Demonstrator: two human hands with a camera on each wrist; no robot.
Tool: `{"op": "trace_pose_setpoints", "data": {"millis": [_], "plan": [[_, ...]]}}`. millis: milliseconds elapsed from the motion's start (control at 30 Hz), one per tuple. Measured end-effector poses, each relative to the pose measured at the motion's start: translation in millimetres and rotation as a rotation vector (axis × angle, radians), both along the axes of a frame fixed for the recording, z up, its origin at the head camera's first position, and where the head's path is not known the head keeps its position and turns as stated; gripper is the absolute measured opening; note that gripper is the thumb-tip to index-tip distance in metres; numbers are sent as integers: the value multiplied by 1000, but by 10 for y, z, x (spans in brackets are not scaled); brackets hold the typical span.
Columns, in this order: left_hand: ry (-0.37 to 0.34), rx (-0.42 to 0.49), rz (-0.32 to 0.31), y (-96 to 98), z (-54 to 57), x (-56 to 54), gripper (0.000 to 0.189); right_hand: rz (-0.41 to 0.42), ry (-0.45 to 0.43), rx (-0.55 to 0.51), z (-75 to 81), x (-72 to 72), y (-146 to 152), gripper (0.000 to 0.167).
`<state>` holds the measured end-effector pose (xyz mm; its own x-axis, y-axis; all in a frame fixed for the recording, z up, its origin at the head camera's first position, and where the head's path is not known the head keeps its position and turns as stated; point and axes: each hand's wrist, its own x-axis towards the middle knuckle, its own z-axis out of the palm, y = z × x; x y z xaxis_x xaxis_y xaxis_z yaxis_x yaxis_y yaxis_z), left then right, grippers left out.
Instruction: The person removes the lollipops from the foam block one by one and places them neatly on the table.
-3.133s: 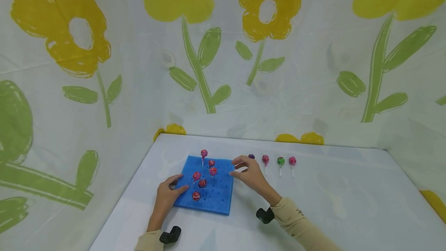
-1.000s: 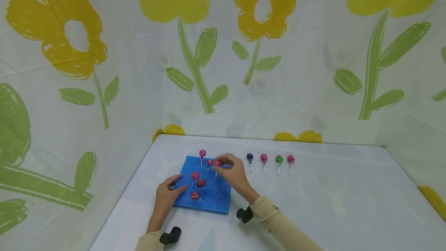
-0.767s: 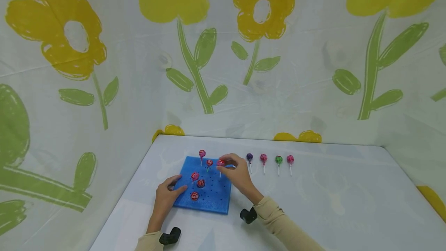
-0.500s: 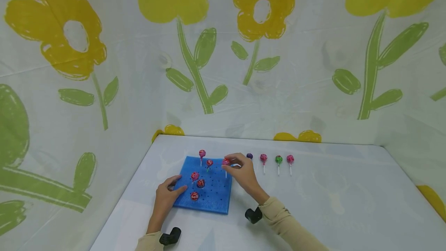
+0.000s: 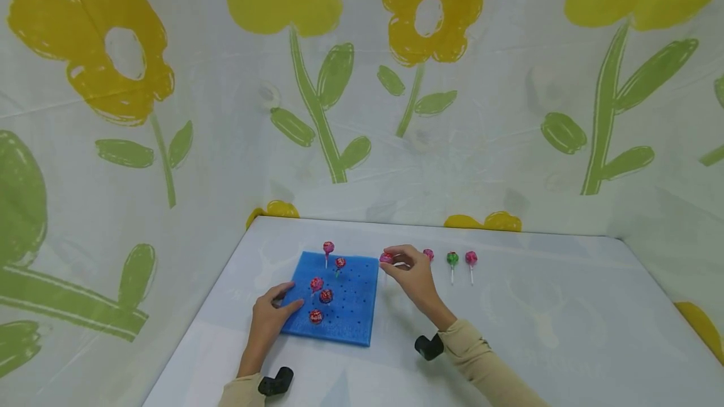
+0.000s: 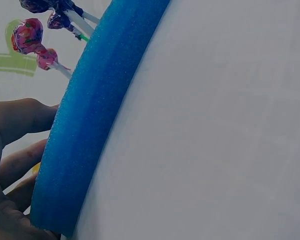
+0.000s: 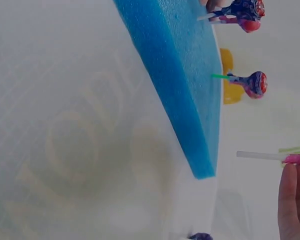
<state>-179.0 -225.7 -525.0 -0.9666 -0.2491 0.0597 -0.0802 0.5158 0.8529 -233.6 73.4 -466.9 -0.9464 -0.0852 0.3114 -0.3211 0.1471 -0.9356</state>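
Lollipop [image 7: 272, 156], lower centre of frame: pinched in right hand [image 5: 415, 274]; probably light, slick-wrapped, best held by ball [image 5: 386, 257]. Foam [image 5: 352, 308], lower left of centre: likely soft; left hand [image 5: 270, 315] loosely at edge.

Looks like a small curtained filming booth, in a building of unclear kind. Walled on left, back and right by creased white sheeting [image 5: 367, 102] printed with large yellow flowers [image 5: 285, 8] and green leaves [image 5: 335, 74]. Furnished with a smooth white table [image 5: 537, 325]; equipped with black, angular wrist-worn cameras [image 5: 276, 383].
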Motion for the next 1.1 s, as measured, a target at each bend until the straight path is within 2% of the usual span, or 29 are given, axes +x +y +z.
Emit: {"op": "trace_pose_setpoints", "data": {"millis": [433,733,967,1100], "plan": [[3,1,-9,15,20,-13,50,-65,-10,49,46,-6,261,26],[6,-3,-12,11,3,-23,50,-138,46,107,39,-27,433,26],[6,0,6,2,6,-6,49,-119,-35,53,114,-24,599,29],[3,8,3,-3,5,-2,49,-118,-63,45,219,34,664,31]]}}
